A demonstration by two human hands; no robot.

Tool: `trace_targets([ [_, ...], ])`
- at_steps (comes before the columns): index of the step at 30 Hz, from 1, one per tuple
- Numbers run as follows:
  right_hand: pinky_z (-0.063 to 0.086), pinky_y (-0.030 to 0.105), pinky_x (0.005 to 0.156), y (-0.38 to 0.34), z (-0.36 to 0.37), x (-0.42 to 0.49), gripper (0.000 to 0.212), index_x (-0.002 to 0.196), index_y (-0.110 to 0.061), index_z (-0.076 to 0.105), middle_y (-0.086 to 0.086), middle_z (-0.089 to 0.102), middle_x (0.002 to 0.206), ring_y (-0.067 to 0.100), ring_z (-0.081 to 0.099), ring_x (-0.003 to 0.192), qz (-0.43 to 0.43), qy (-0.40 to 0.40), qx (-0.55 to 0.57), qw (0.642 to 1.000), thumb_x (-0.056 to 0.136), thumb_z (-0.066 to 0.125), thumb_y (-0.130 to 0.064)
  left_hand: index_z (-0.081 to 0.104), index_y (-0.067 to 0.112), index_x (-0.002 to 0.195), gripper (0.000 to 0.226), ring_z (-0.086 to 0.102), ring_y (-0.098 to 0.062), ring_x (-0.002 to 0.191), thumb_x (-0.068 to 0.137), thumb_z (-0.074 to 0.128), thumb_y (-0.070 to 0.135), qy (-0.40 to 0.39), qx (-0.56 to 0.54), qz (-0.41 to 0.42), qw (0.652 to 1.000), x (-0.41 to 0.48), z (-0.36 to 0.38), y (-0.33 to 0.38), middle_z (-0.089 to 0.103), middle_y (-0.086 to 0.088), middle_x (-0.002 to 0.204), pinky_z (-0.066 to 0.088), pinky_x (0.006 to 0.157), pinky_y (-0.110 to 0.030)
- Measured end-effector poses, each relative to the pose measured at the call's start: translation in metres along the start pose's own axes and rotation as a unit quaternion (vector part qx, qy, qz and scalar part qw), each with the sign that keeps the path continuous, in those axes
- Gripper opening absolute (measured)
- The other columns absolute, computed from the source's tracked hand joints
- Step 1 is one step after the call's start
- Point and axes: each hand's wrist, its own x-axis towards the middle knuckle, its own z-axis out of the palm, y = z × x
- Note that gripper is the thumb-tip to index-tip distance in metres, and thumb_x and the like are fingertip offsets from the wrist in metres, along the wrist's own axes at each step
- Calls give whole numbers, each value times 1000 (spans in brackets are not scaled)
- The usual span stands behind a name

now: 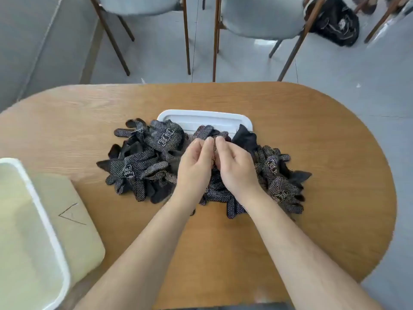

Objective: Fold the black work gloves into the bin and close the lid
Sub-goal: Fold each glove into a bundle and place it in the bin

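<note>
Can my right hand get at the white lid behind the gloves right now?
Probably yes. The lid lies just past the right hand, its far rim bare, though gloves cover its near edge and the hand pinches a glove.

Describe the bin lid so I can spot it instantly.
On the oval wooden table, black dotted gloves lie heaped mid-table. The lid is the flat white rounded rectangle just behind them, near edge under gloves, unlike the deep bin at near left.
</note>
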Motion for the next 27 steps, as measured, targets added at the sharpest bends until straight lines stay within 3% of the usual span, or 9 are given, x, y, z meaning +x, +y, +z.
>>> trace_targets([
  [4,41,15,60,56,18,-1,41,73,-31,62,-20,62,62,1,57,61,-40,11,-6,999,110,44,-31,50,5,75,37,46,-1,58,106,51,25,24,41,70,996,3,5,-43,50,10,59,40,59,-18],
  [7,53,32,64,78,28,4,37,88,-17,71,-8,70,74,9,67,71,-83,29,-10,996,110,45,-33,52,5,77,34,49,-6,62,106,51,24,53,60,129,988,6,8,-62,52,-1,64,41,60,-21],
  [12,46,41,56,105,32,4,42,75,-7,61,-2,58,63,17,57,60,-199,52,-15,979,110,44,-25,53,8,77,34,52,-27,64,104,52,29,78,39,215,973,7,10,-95,56,-9,68,46,59,-34],
  [14,43,42,54,115,31,0,44,73,-5,58,0,54,62,19,54,58,-245,46,-5,968,110,42,-24,51,9,75,35,49,-21,60,102,51,31,84,39,248,964,4,10,-102,54,-8,66,44,57,-30],
  [18,43,42,54,122,30,-2,45,75,-6,57,2,54,62,20,52,58,-254,40,12,966,110,41,-28,50,11,74,35,46,-6,60,106,51,25,71,42,267,960,0,11,-105,51,2,62,41,59,-22],
  [24,56,40,78,118,32,-15,41,101,-14,71,-4,74,88,12,70,86,-265,60,-29,962,110,39,-38,46,4,78,37,43,-7,61,106,51,26,71,54,324,942,-7,6,-108,47,0,64,40,57,-27],
  [27,52,44,70,119,29,-35,38,89,-10,64,1,68,78,17,64,75,-280,84,-63,954,109,42,-35,52,13,84,27,50,-8,65,106,50,28,74,101,344,931,-25,-3,-112,55,7,72,42,62,-26],
])
